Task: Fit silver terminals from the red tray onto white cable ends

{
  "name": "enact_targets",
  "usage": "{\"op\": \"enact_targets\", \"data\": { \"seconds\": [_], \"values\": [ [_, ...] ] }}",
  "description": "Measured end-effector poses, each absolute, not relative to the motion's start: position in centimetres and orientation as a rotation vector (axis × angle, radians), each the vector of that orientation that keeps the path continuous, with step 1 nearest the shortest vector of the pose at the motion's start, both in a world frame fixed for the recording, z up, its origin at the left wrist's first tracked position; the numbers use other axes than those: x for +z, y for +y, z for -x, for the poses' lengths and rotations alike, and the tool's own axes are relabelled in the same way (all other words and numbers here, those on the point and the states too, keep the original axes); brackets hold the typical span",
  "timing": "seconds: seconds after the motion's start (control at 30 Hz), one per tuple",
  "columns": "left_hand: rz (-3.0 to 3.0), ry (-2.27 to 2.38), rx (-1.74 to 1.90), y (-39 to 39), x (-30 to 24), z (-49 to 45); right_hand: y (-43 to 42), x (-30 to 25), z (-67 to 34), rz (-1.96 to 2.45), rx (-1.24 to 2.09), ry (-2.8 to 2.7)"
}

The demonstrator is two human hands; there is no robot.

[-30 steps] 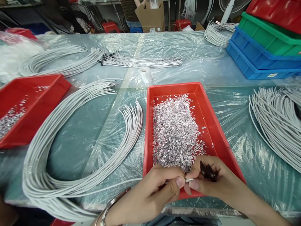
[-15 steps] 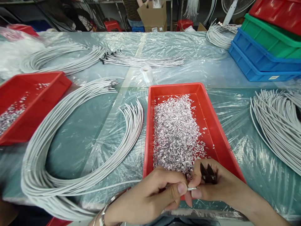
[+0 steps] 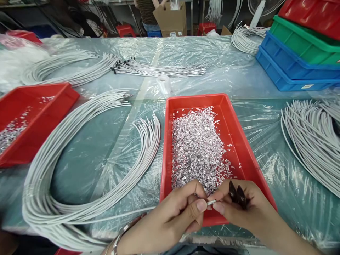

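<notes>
My left hand (image 3: 176, 216) is closed on a white cable (image 3: 138, 211), pinching it near its end between thumb and forefinger. The thumb and forefinger of my right hand (image 3: 247, 209) close around the cable's tip, where a small silvery bit (image 3: 211, 202) shows. Tucked in my right palm is a dark hand tool with two pointed jaws (image 3: 237, 193), its jaws apart and its handles hidden. Both hands are over the near end of a red tray (image 3: 245, 148), which holds a heap of small shiny metal pieces (image 3: 198, 148).
Coiled white cables (image 3: 39, 177) lie left, with another bundle (image 3: 313, 141) right. A second red tray (image 3: 53, 109) sits far left. Behind are a clear film roll (image 3: 164, 85), black-tipped cables (image 3: 164, 69) and stacked crates (image 3: 297, 67). A person (image 3: 148, 14) stands beyond the plastic-covered table.
Both hands have risen slightly toward the tray with the cable end between them. The cable tip now tilts up to the right. The view has shifted a little.
</notes>
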State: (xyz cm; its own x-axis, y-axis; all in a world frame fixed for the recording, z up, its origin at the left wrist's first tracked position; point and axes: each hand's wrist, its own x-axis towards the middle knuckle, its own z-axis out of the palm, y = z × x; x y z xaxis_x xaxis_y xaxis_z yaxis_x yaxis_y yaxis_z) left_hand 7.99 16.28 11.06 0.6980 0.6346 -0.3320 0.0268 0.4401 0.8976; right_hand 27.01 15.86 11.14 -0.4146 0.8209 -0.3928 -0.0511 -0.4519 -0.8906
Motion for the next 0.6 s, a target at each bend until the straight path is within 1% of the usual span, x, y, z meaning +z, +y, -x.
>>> {"op": "enact_targets", "data": {
  "seconds": [0.4, 0.6],
  "values": [
    [-1.167, 0.814, 0.537, 16.0, 10.6, -8.4, 15.6, 11.2, -26.0, 1.387, 1.554, -1.258],
    [-1.283, 0.887, 0.597, 15.6, 10.1, -8.6, 15.6, 10.9, -25.8, 1.253, 1.241, -1.452]
  ]
}}
